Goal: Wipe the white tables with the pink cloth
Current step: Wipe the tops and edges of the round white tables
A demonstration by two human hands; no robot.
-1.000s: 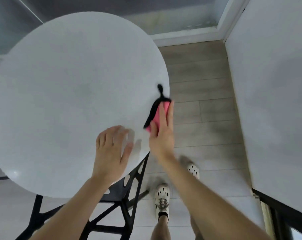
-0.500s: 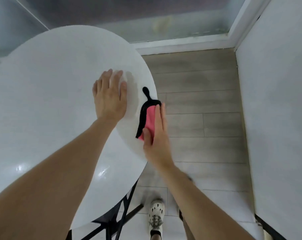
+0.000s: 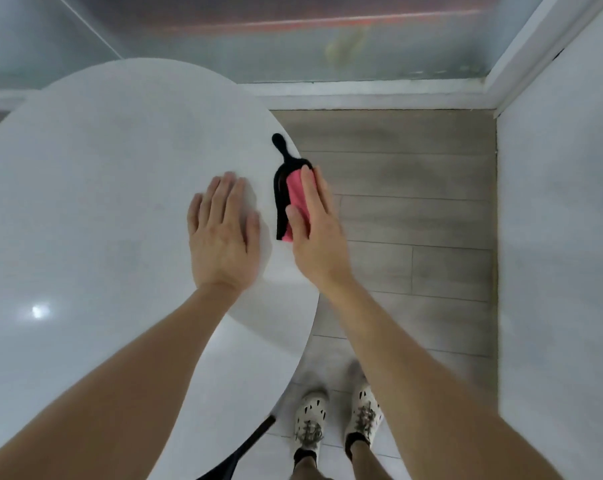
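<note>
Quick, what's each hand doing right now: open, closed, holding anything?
Left hand: open, flat on the white table, holding nothing.
Right hand: open, pressing the pink cloth flat at the table's right edge.

Both arms extended forward; left hand (image 3: 224,233) flat, palm down, fingers together; right hand (image 3: 315,233) flat, fingers straight.

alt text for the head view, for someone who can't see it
A right hand presses a pink cloth flat at the edge of a round white table, while the left hand rests flat on the tabletop beside it.
</note>
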